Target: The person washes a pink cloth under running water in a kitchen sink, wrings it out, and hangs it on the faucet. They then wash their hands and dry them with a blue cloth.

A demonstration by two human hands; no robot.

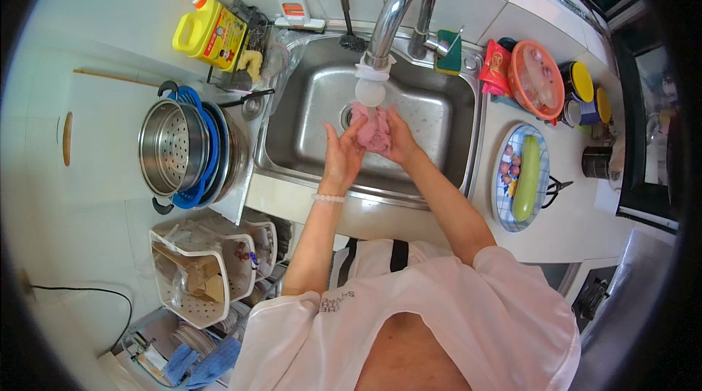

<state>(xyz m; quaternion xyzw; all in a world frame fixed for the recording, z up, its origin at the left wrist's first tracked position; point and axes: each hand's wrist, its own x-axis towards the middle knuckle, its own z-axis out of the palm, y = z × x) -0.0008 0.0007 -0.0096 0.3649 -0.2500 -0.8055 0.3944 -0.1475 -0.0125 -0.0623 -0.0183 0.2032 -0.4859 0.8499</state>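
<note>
A wet, crumpled pink cloth (pixel 374 136) is bunched over the stainless steel sink (pixel 323 89), just below the white nozzle (pixel 371 90) of the chrome faucet (pixel 403 2). Gripping its right side is my right hand (pixel 402 140). My left hand (pixel 345 152) has its palm turned up and thumb spread apart, with fingertips against the cloth's left edge. A pale bead bracelet (pixel 328 198) circles my left wrist. A thin streak of water seems to fall from the nozzle onto the cloth. The drain (pixel 346 116) shows partly behind my left fingers.
Left of the sink are stacked steamer pots and basins (pixel 173 147) and a yellow pump bottle (pixel 211 32). To the right lie a plate (pixel 502 199) with a long green gourd (pixel 526 177), scissors (pixel 556 189) and an orange basket (pixel 536 79). White bins (pixel 192 311) stand lower left.
</note>
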